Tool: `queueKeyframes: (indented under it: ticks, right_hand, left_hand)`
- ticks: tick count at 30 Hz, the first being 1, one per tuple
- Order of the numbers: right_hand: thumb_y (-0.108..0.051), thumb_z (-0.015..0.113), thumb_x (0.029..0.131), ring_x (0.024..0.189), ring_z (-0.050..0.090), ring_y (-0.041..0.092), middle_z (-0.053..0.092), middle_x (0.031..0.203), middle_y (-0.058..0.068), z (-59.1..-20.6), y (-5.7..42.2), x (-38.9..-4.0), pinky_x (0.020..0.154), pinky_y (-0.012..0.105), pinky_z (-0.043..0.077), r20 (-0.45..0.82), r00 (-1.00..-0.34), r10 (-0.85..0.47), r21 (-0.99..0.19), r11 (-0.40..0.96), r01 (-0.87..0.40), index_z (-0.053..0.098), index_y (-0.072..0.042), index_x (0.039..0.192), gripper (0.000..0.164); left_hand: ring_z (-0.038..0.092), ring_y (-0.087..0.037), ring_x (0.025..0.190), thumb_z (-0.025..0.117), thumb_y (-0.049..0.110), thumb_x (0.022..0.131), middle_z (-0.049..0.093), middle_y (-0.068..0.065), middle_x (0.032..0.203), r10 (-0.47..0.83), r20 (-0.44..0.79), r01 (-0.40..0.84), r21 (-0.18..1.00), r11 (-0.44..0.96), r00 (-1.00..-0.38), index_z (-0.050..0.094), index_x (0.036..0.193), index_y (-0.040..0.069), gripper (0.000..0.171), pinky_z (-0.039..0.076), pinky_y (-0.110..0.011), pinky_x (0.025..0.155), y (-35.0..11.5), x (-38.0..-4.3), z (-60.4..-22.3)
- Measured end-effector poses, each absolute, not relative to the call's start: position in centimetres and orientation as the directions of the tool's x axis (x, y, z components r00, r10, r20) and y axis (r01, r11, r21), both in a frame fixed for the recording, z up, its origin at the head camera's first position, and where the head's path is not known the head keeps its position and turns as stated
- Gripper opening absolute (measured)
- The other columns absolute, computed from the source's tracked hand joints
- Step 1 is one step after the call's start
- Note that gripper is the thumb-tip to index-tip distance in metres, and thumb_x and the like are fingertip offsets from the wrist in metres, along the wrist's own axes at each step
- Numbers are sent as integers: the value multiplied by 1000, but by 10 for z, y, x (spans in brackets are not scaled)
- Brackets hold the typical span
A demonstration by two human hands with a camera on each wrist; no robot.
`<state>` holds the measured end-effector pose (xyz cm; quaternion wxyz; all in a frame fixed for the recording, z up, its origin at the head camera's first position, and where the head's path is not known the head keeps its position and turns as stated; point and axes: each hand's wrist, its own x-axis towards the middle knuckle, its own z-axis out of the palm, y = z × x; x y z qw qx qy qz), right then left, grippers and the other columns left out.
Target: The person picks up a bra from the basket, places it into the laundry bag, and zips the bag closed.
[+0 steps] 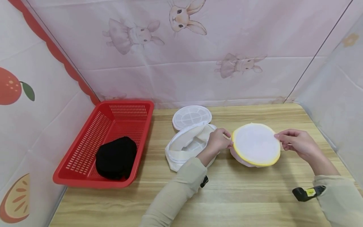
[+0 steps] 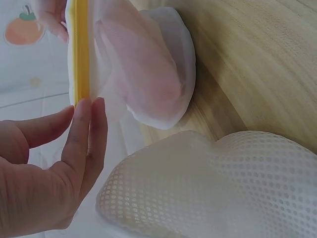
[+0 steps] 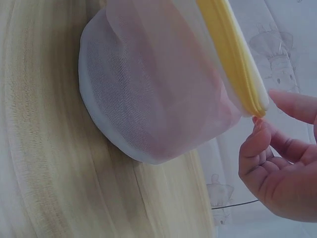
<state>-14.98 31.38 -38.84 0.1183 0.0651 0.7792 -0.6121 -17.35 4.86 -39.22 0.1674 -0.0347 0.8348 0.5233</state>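
Observation:
In the head view a round white mesh laundry bag (image 1: 256,145) with a yellow zip round its top stands on the table. Something pink shows through its mesh side (image 2: 143,74) in the left wrist view. My left hand (image 1: 218,140) pinches the yellow zip edge on the left. On the opposite side, my right hand (image 1: 297,142) pinches the rim between thumb and fingers, close to the zip (image 3: 237,59). Beside my left hand lies an open white mesh bag (image 1: 178,154), its honeycomb mesh (image 2: 148,183) near in the left wrist view.
A red plastic basket (image 1: 68,181) stands at the left with a black cloth item (image 1: 116,158) inside. Behind the open bag lies a round white mesh piece (image 1: 192,116). Fabric walls rise behind the wooden table (image 1: 241,198) and at both sides.

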Motion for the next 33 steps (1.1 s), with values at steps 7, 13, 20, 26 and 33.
queueKeyframes:
  ticks: [7,13,20,26,33]
  right_hand:
    - [-20,58,90,59,51,9,52,71,-4,-383,317,-150,54,24,49,-244,-970,-16,-923,310,227,61,-20,80,10]
    - [-22,59,90,57,49,8,50,67,-3,-376,316,-148,49,22,45,-206,-978,-8,-946,257,198,61,-19,79,11]
    - [-21,60,89,57,48,9,50,67,-1,-367,306,-146,48,22,43,-168,-986,-10,-965,205,163,62,-17,83,8]
    - [-14,60,89,60,51,11,55,71,1,-363,291,-143,51,22,46,-96,-994,-51,-985,152,87,64,-10,87,6]
    - [-13,60,89,62,54,13,59,75,1,-359,270,-139,54,22,48,-71,-992,-104,-981,190,50,61,-4,93,10]
  left_hand:
    - [62,-14,51,67,-5,76,61,-7,63,143,-305,-212,868,449,-942,61,83,3,12,52,-22,52,40,-171,-383]
    - [64,-17,56,66,4,81,63,-4,66,176,-235,-131,878,460,-956,62,82,3,5,51,-20,51,29,-170,-379]
    - [59,-10,52,65,10,84,65,-6,70,188,-175,-70,884,463,-966,63,86,3,7,49,-19,50,13,-169,-377]
    - [60,-10,58,64,12,85,65,-5,74,178,-130,-37,894,446,-976,63,92,3,11,50,-19,53,-1,-167,-370]
    - [60,-9,65,62,9,85,64,-4,78,149,-48,26,889,458,-988,63,93,2,10,49,-18,56,-18,-162,-371]
